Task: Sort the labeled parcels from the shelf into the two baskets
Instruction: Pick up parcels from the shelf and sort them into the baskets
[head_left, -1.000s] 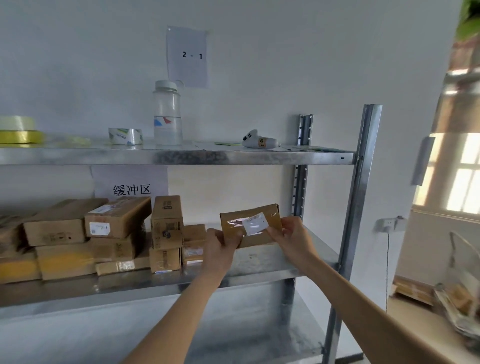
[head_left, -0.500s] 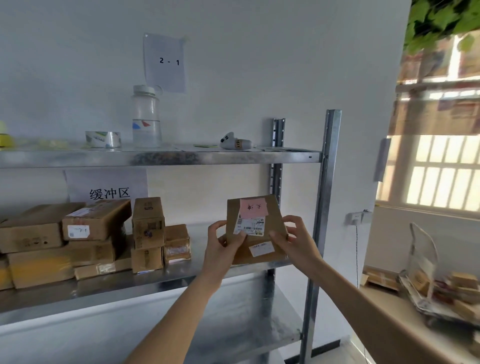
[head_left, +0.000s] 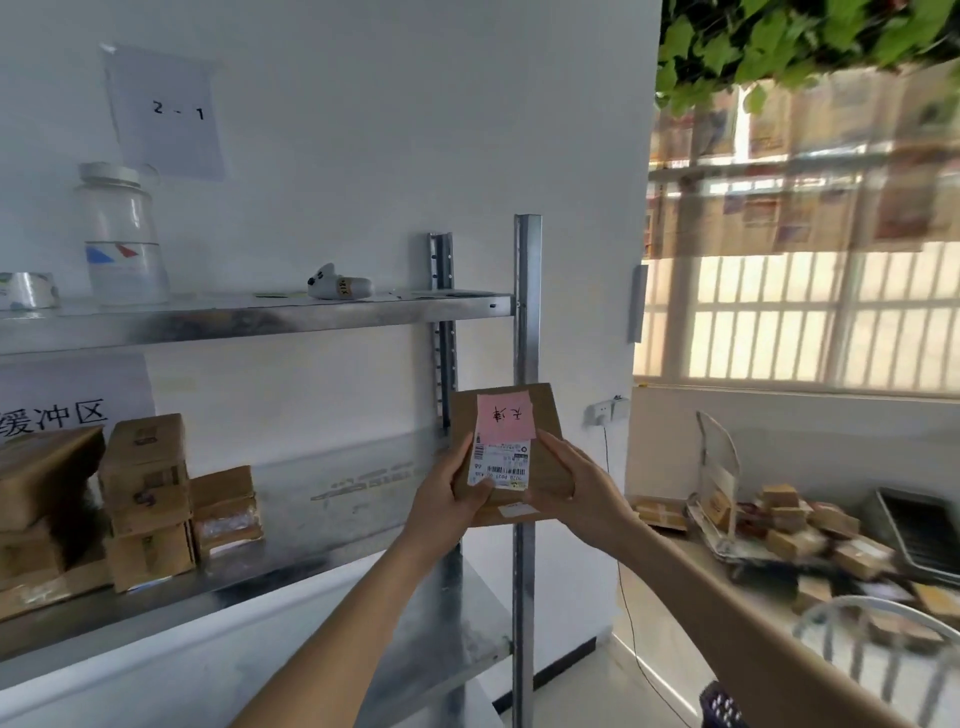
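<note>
1. The parcel (head_left: 511, 457), a flat brown cardboard box, is held up in the air in front of the shelf's right post; a pink note (head_left: 505, 418) with handwriting and a white printed label (head_left: 500, 463) sit on the face turned to the camera.
2. It looks light and stiff, since fingers alone carry it; the card should not slip, though the taped patches may be smoother; best held by the two side edges, clear of the labels, as it is now.
3. The left hand (head_left: 453, 491) grips the left edge with its thumb on the white label; the right hand (head_left: 574, 486) clasps the right edge, fingers curled behind.
4. The metal shelf (head_left: 322, 540) carries more stacked parcels (head_left: 145, 499) at its left; the board above holds a clear bottle (head_left: 122, 236), a tape roll and a small white gadget.
5. To the right, under a bright window, a table (head_left: 675, 540) holds a heap of small boxes; a pale wire basket rim (head_left: 878, 623) shows at lower right, likely one destination.
</note>
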